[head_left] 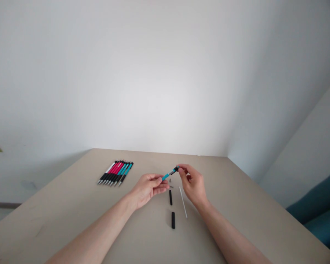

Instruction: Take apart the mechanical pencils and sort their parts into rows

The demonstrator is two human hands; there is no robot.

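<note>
A blue pen barrel with a black clip end point(168, 174) is held above the table, tilted up to the right. My left hand point(151, 187) pinches its lower blue end between thumb and fingers. The fingertips of my right hand point(191, 181) close on the black tip at the upper end. Below the hands lie a thin black tube point(171, 197), a thicker black grip sleeve point(173, 220) and a slim white refill point(183, 202). Small metal parts point(171, 187), too small to make out well, lie just under the pen barrel.
A row of several pens point(115, 173) in white, red and blue with black grips lies side by side at the left on the beige table point(71, 220). A white wall stands behind the table. A teal curtain point(319, 212) hangs beyond the right edge.
</note>
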